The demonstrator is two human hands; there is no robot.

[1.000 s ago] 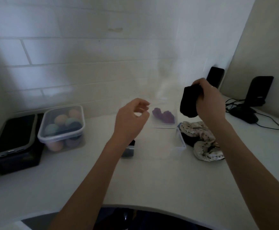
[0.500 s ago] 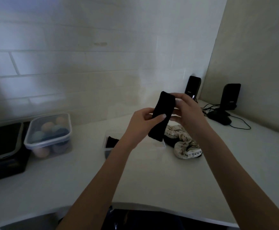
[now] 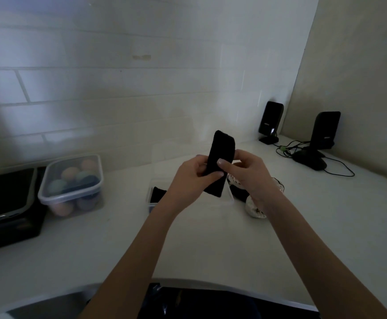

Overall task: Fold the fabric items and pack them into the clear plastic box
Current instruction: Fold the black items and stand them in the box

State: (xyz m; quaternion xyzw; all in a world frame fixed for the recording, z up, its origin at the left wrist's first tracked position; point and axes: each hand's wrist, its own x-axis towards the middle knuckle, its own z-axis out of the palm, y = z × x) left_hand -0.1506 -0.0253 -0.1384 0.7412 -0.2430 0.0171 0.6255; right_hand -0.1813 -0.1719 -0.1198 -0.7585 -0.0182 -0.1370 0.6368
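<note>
A: Where is the black fabric piece (image 3: 220,162) right now?

B: Up in the air above the white counter (image 3: 211,245), near the middle of the scene. It stands nearly upright, a narrow folded strip tilted slightly, top end leaning right.

A: And the hands?

B: Both are on it. The left hand (image 3: 189,180) grips it from the left, thumb pressed across the front of the strip low down. The right hand (image 3: 247,173) pinches it from the right at about mid-height, thumb on the front face. The top of the strip rises clear above both hands and the bottom end hangs just below the left thumb.

A: Where is the clear plastic box (image 3: 152,199)?

B: On the counter directly beneath and behind the hands, largely hidden by them. Its left wall shows, with a dark folded item (image 3: 156,194) lying inside at that end.

A: Anything else to pack?

B: Just right of the box, partly behind the right wrist, lies a crumpled cream fabric with a dark pattern (image 3: 254,208) on the counter, with something dark bunched against it.

A: The rest of the counter?

B: Far left, a lidded container of pastel round things (image 3: 72,183), beside a black case (image 3: 8,203). Far right, two black speakers (image 3: 325,131) with cables, against the wall.
</note>
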